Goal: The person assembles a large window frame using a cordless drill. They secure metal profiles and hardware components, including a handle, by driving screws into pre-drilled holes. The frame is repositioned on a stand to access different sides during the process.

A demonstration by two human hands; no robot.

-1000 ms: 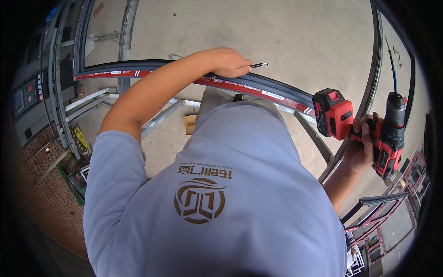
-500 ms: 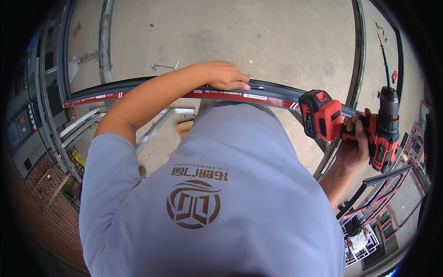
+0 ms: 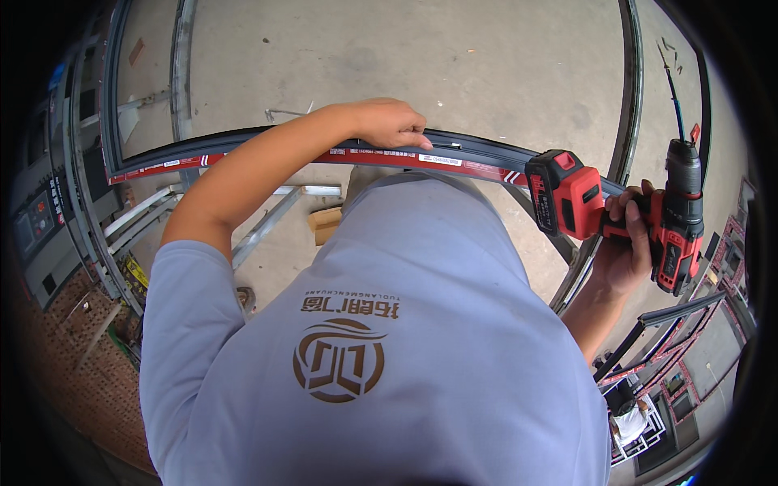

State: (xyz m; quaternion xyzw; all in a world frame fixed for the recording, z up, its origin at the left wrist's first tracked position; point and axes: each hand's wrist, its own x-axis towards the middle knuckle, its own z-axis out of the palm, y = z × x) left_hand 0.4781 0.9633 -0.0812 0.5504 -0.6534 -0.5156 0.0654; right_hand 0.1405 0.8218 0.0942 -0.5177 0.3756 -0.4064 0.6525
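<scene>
View from above a person in a grey hooded top (image 3: 389,340), looking down past the chest to a concrete floor (image 3: 454,65).

The left arm reaches up and forward, bent at the elbow. The left hand (image 3: 387,123) lies palm down on a long dark metal frame bar (image 3: 243,146), its fingers curled over the bar's near edge, pressing on it rather than closed around it.

The right arm comes up from the lower right. The right hand (image 3: 624,243) is closed tightly around the grip of a red and black cordless drill (image 3: 640,211). The drill's red battery block points left, just beside the right end of the bar; its black chuck points up and away.

The bar runs across the middle of the view, from far left to the drill. Along its near side runs a narrow red strip label (image 3: 381,155) with small white rectangles and slanted white stripes at each end.

A gold-brown circular emblem (image 3: 339,360) with a line of lettering above it is printed on the chest. A small brown cardboard box (image 3: 324,223) sits on the floor below the bar, near lighter metal bars (image 3: 267,223).
</scene>
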